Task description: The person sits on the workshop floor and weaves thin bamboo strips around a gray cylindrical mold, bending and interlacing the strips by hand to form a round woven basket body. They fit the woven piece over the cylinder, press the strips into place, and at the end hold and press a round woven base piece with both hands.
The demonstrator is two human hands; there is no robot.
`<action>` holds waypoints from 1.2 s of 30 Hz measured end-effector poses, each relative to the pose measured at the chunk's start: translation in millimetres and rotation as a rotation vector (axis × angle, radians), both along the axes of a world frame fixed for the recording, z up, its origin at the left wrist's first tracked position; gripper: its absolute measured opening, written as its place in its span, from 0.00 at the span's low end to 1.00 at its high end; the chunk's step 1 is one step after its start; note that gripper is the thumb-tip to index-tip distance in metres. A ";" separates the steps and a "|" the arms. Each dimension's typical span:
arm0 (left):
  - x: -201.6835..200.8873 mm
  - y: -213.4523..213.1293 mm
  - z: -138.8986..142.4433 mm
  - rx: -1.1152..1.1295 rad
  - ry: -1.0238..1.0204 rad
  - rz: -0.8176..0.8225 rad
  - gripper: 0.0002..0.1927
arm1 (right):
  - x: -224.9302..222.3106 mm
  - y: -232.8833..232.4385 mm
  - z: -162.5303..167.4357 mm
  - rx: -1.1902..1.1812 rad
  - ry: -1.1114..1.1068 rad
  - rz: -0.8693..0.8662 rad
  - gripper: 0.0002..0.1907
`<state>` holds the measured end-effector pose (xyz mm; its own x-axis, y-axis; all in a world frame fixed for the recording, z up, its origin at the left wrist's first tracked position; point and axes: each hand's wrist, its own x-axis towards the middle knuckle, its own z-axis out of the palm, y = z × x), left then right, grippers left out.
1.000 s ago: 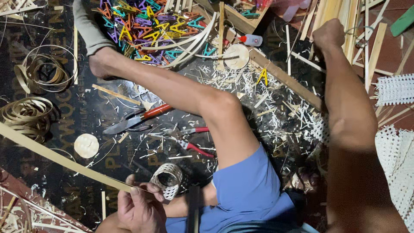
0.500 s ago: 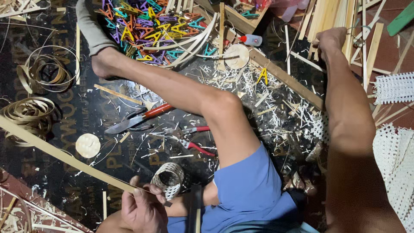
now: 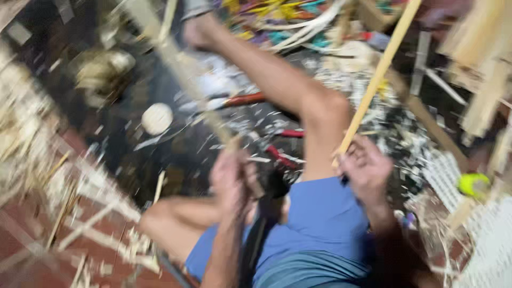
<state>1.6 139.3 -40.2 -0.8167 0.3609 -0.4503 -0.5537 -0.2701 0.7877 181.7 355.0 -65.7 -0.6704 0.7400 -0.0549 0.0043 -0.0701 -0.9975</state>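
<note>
Gripping one long bamboo strip (image 3: pixel 376 80) near its lower end, the right hand (image 3: pixel 365 170) closes around it; light, stiff, splintery. Left hand (image 3: pixel 230 178) blurred; its grip state cannot be determined.

Head camera — looking down, close.

Blue shorts (image 3: pixel 320 224) near. A pale yellow stick (image 3: pixel 376 80) right of the knee, red handles (image 3: pixel 282 157) on the black mat (image 3: pixel 176 144), a yellow-green ball (image 3: pixel 472 184) far right, a cream disc (image 3: pixel 157 118) left.

Dark floor mat (image 3: pixel 176 154), littered with pale shavings (image 3: pixel 368 80) — a round white disc (image 3: pixel 157 118), red-handled pliers (image 3: pixel 242 100), reddish floor (image 3: pixel 21 240)
</note>
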 end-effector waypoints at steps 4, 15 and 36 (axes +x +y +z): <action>-4.4 35.3 -4.3 0.207 0.107 0.048 0.19 | -56.6 -75.5 7.1 0.025 -0.084 0.249 0.22; -25.7 -5.1 -9.0 0.257 0.090 0.104 0.18 | -107.2 -125.8 36.4 -0.007 -0.196 0.634 0.22; -66.9 -56.3 -21.0 -0.199 0.499 0.256 0.25 | -157.4 -157.8 57.2 0.567 -0.035 0.826 0.19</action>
<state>-65.3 83.0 -61.2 -0.9969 0.0726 -0.0286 -0.0404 -0.1663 0.9852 24.3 197.2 -8.5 -0.9907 -0.0332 0.1319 -0.1325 0.4537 -0.8812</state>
